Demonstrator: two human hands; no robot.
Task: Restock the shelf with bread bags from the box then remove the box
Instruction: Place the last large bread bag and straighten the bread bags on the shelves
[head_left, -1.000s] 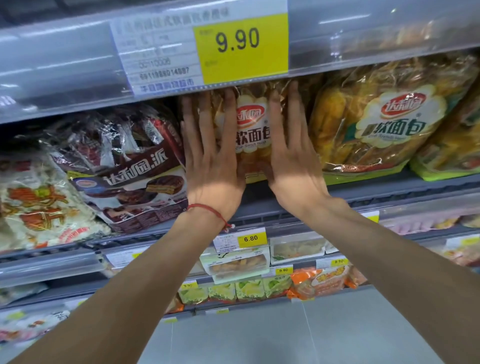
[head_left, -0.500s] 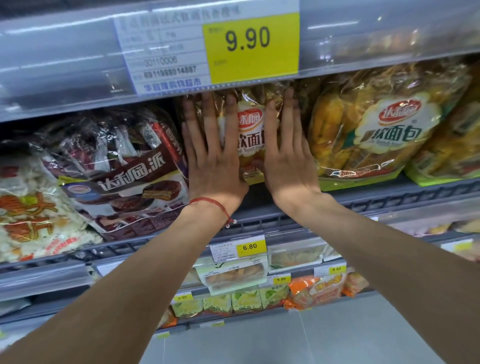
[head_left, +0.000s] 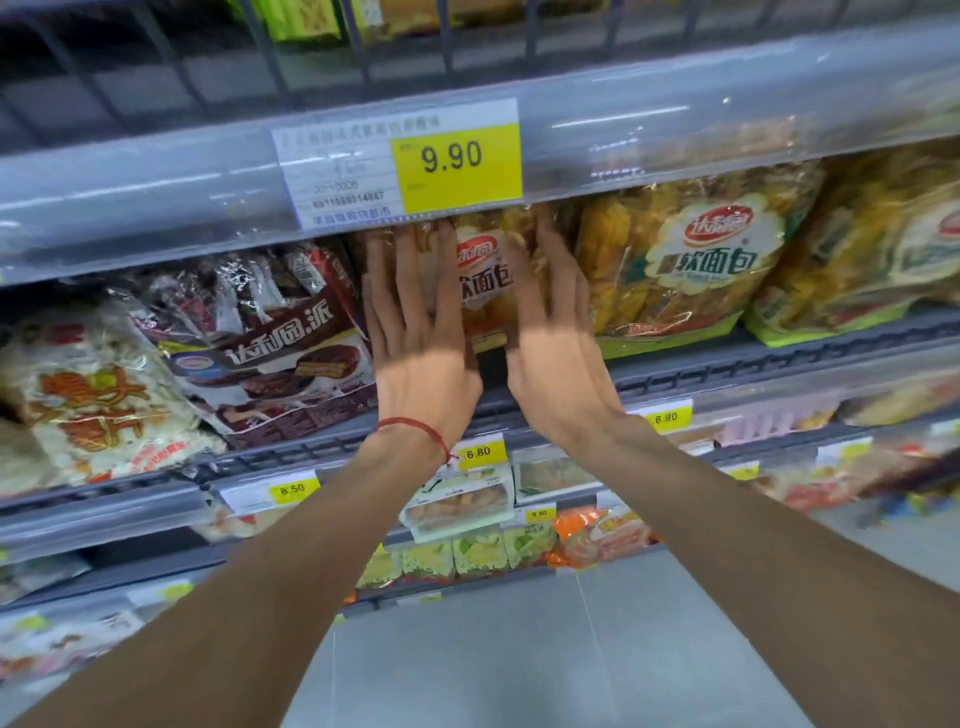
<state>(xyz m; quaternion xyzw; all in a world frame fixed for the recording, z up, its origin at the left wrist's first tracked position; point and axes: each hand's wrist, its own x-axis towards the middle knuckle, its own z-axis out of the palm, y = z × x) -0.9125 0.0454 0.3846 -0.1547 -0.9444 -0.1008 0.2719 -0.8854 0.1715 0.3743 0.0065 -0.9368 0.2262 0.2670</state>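
Yellow 9.90 price tag (head_left: 457, 169), brown chocolate pie bag (head_left: 280, 348), white snack bag (head_left: 88, 405)

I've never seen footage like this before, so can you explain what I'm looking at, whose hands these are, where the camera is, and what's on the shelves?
There is no machine here. The single picture comes from a camera worn on a person's head, looking forward and down a shop aisle. The left hand, with a red string bracelet at its wrist, and the right hand press flat, fingers open, against a bread bag on the shelf. Neither hand grips it. More bread bags stand to its right, chocolate pie bags to its left. A yellow price tag above reads 9.90. No box is visible.
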